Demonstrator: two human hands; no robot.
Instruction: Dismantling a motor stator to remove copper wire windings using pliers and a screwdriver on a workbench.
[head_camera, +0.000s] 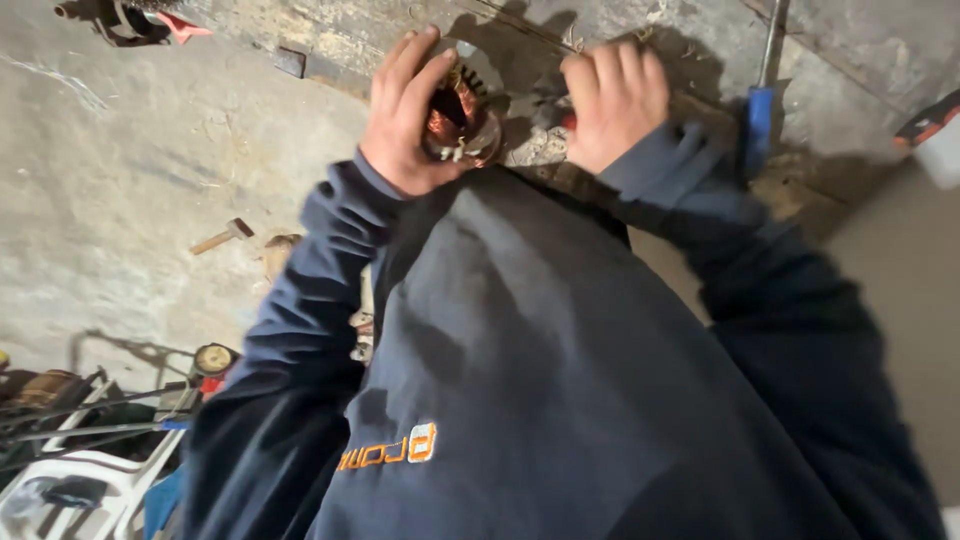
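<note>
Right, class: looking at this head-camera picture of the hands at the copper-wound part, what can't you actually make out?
Head view only:
- Copper-wound part: mostly covered by the left hand; its full shape is hidden.
- Whatever the right hand grips: only a red speck shows under the closed fingers.
- Blue-handled tool: its shaft is cut off by the top edge.
- Small hammer: blurred, too small for detail.

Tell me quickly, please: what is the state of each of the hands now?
Left hand: closed around a copper-wound motor part.
Right hand: closed in a fist; something small and red shows at its edge, but what it holds cannot be told.
</note>
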